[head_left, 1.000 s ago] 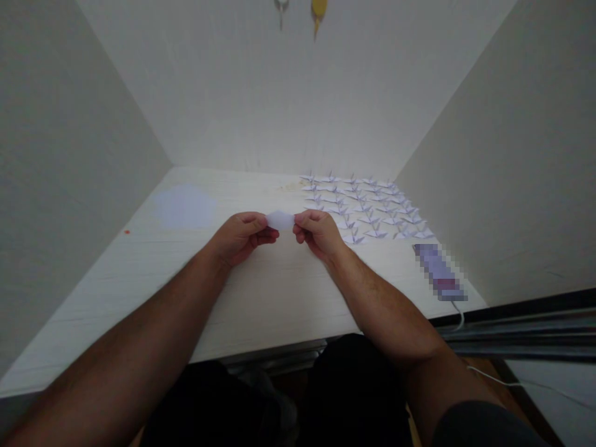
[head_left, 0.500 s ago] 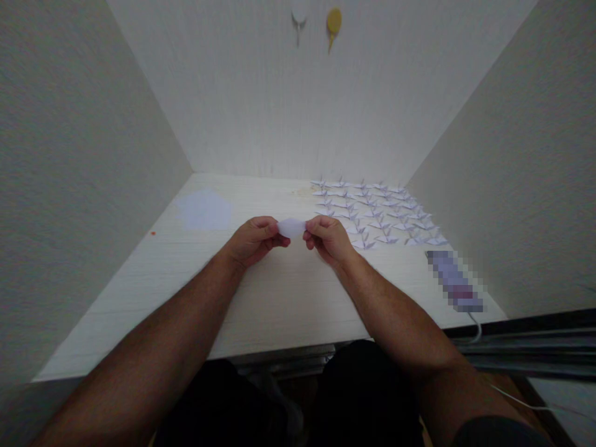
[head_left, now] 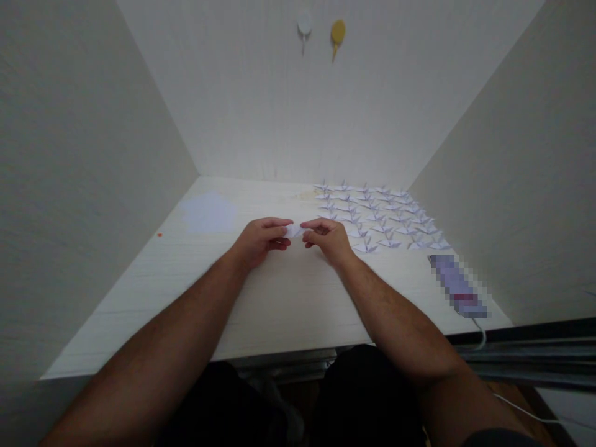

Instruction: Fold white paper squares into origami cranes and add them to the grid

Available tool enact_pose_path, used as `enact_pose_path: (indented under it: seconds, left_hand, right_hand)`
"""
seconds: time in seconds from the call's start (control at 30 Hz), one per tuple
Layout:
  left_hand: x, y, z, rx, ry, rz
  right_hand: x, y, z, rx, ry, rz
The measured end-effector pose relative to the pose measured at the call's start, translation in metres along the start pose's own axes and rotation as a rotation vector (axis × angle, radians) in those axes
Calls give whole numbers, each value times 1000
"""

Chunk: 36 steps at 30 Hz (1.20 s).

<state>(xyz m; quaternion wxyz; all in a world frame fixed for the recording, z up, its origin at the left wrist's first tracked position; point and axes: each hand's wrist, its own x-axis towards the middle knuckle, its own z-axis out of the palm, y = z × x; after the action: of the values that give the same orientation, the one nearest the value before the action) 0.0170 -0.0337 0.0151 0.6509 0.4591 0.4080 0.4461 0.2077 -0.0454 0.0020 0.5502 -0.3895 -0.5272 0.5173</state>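
Pale tabletop; fingers partly cover white paper (shape unclear).

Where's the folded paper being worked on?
In the head view's middle, the paper sits between the left hand and right hand, just left of the cranes.

Plain black legwear lies below the near edge of the worktop, its detail lost in shadow. A dark grey sleeve shows on the right arm, also below that edge; both forearms and the fingers are bare.
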Motion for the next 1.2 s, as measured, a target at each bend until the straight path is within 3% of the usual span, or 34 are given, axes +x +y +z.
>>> enact_pose_path:
  seconds: [0.2, 0.4, 0.77, 1.0, 1.2]
  left_hand:
    - [2, -7, 5, 142, 96, 189]
    - [-4, -5, 14, 350, 112, 286]
    - [-4, -9, 22, 451, 185, 291]
    - [-2, -10, 21, 363, 222, 246]
    - [-1, -12, 20, 227, 172, 185]
  right_hand:
    - [-1, 0, 3, -15, 33, 45]
    - [-5, -2, 5, -253, 75, 84]
    - [-6, -4, 5, -500, 121, 8]
    - [-2, -1, 4, -310, 121, 125]
    - [0, 5, 3, -259, 170, 27]
